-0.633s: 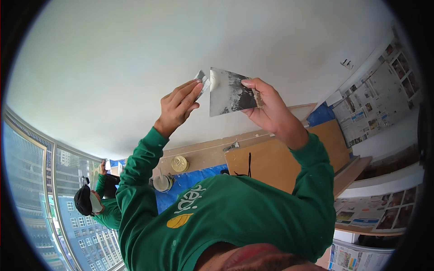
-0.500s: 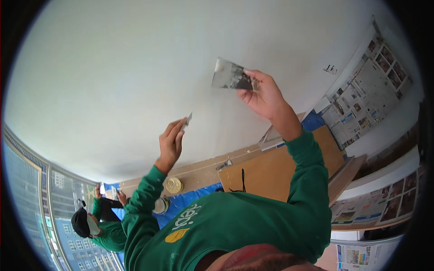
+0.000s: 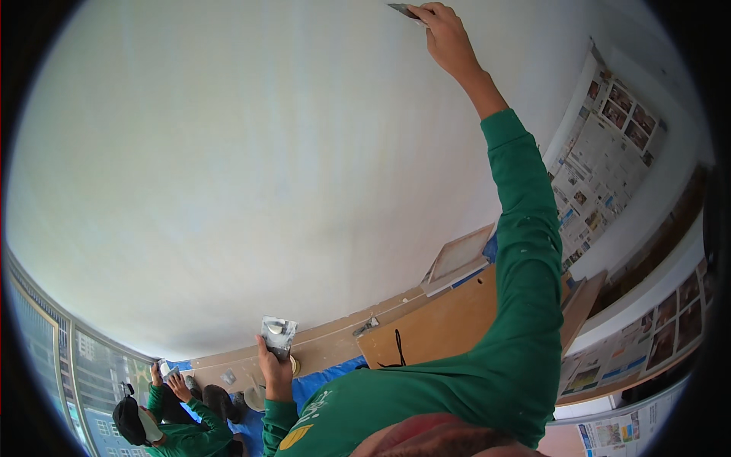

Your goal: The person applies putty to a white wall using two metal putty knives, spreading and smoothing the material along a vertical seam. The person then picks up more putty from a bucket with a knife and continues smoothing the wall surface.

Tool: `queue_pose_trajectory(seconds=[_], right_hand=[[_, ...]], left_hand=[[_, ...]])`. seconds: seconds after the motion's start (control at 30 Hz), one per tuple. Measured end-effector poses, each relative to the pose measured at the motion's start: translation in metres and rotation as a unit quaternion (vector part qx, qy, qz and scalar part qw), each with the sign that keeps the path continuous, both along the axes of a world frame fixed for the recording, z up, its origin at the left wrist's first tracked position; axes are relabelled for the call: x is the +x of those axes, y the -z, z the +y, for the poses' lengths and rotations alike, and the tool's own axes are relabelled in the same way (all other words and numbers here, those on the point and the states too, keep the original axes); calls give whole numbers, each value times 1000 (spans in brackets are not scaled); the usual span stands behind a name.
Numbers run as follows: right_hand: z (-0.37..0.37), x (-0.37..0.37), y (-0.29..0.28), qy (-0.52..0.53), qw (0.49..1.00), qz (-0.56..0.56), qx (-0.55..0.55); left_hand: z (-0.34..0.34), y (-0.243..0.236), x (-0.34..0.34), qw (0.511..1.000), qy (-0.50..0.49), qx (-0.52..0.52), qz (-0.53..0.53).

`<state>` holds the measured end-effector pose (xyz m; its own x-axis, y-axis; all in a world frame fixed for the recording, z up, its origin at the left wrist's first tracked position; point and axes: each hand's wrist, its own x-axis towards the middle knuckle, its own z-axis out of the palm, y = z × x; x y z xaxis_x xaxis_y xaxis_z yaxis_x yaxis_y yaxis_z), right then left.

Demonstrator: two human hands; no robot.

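My right arm reaches high up the pale wall (image 3: 228, 190). At its end my right hand (image 3: 451, 39) is closed round a putty knife (image 3: 401, 10), whose thin dark blade points left, seen nearly edge-on. Whether that blade touches the wall I cannot tell. Low in front of me, my left hand (image 3: 276, 372) grips a second, broad putty knife (image 3: 279, 333). Its flat grey face is turned up, with a dab of white paste on it. The handles of both knives are mostly hidden by my fingers.
At the lower left a co-worker (image 3: 175, 426) in green crouches by the windows (image 3: 95, 369), hands near the wall. A brown board (image 3: 434, 327) and a framed panel (image 3: 461, 255) lean below. Blue sheeting (image 3: 327, 378) covers floor; newspaper (image 3: 601, 167) hangs at right.
My right hand has risen far up the wall with its putty knife. The left hand has dropped, its knife now face-up. The co-worker's hands have shifted lower left.
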<state>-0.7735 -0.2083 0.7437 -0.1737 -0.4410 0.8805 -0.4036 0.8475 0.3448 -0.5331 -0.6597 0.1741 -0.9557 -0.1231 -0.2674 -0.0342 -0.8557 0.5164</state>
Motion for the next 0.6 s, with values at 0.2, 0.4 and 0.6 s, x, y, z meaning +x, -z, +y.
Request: queue_pose_trajectory(seconds=[0.2, 0.4, 0.6], right_hand=[[-12, -26, 0, 19, 997, 76, -1], [-2, -75, 60, 64, 988, 138, -14], [-10, -68, 185, 92, 993, 74, -24]], left_hand=[[-15, 14, 16, 999, -33, 13, -39], [-12, 7, 19, 997, -28, 29, -68], [-20, 2, 16, 997, -25, 2, -79]])
